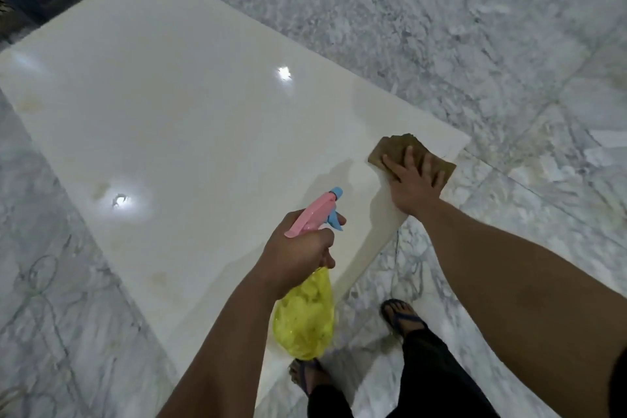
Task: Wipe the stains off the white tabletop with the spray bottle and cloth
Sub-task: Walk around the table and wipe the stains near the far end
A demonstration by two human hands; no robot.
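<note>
Hands [298, 248] two, bottle [305, 319] one, cloth [400, 149] one

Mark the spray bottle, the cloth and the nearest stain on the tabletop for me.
spray bottle [305, 322]: head view, on its yellow body below the left hand.
cloth [393, 149]: head view, on its bare brown far corner.
stain [161, 282]: head view, on the faint yellowish patch.

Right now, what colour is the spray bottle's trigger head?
Pink with blue nozzle and trigger, head view.
</note>
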